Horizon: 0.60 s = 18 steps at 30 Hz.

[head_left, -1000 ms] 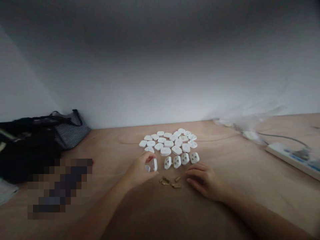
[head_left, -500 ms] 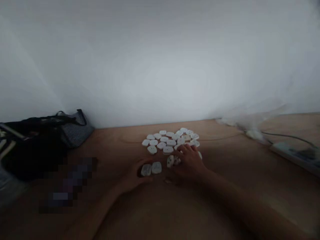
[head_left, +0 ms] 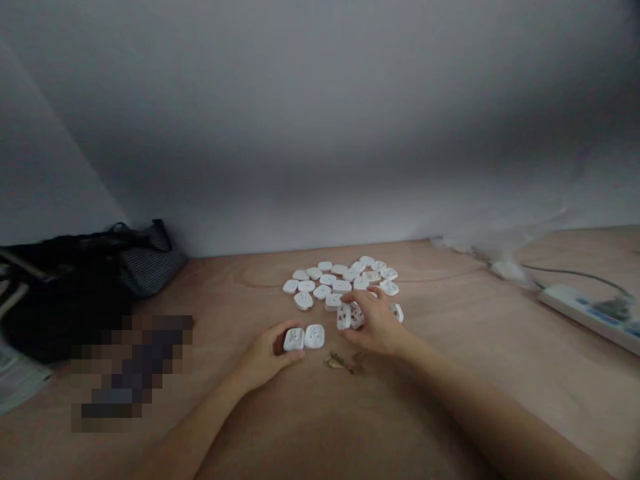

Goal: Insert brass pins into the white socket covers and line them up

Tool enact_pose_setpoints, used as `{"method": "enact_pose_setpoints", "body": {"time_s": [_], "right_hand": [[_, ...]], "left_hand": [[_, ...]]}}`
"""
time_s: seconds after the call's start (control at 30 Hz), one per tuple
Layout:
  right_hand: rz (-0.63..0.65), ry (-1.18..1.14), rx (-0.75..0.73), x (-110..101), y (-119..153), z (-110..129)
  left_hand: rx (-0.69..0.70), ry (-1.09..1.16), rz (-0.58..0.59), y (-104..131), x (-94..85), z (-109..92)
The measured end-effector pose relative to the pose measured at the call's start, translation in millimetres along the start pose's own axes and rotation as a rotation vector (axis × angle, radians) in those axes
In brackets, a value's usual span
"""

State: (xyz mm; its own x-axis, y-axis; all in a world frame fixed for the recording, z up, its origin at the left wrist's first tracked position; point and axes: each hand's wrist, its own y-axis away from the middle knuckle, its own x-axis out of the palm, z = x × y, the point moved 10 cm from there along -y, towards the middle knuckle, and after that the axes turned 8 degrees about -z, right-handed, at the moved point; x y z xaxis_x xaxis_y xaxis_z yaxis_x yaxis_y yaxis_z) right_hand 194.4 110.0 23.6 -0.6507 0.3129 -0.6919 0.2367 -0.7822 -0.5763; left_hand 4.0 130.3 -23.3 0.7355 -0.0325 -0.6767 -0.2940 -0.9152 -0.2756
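My left hand (head_left: 273, 350) curls its thumb and fingers around a white rounded-square plastic socket shell (head_left: 294, 339) on the table. A second white shell (head_left: 315, 337) lies against that one on its right. To the right, my right hand (head_left: 377, 321) grips a white socket shell (head_left: 344, 317) that stands tilted, its hollow, holed side in view. Another shell (head_left: 356, 315) shows between it and the fingers; whether the hand holds both I cannot tell. Small brass-coloured metal pieces (head_left: 337, 362) lie on the wood between the hands.
Several white socket shells (head_left: 323, 292) lie grouped behind the hands. At the left are a black bag (head_left: 70, 293) and a blurred-out dark object (head_left: 137, 367). A white power strip (head_left: 590, 313) with a cable and crumpled clear plastic (head_left: 505, 257) are at the right. A wall rises behind.
My right hand has shifted slightly, and the shells at its fingertips have moved a little right and up. My left hand stays around its shell. The table looks brighter.
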Motion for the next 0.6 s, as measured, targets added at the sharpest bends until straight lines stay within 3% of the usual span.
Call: {"method": "enact_pose_setpoints", "body": {"time_s": [0.1,0.2,0.4,0.6], "right_hand": [[-0.016,-0.215,0.035,-6,6,9],[0.081,-0.32,-0.046,0,13,30],[0.274,-0.318,-0.204,20,27,58],[0.288,-0.304,-0.184,22,30,57]], "left_hand": [[0.04,-0.036,-0.01,2,-2.0,-4],[0.063,-0.01,-0.006,3,-2.2,-6],[0.044,0.014,-0.013,5,-1.6,-1],[0.041,-0.023,0.0,5,0.6,-3]]}}
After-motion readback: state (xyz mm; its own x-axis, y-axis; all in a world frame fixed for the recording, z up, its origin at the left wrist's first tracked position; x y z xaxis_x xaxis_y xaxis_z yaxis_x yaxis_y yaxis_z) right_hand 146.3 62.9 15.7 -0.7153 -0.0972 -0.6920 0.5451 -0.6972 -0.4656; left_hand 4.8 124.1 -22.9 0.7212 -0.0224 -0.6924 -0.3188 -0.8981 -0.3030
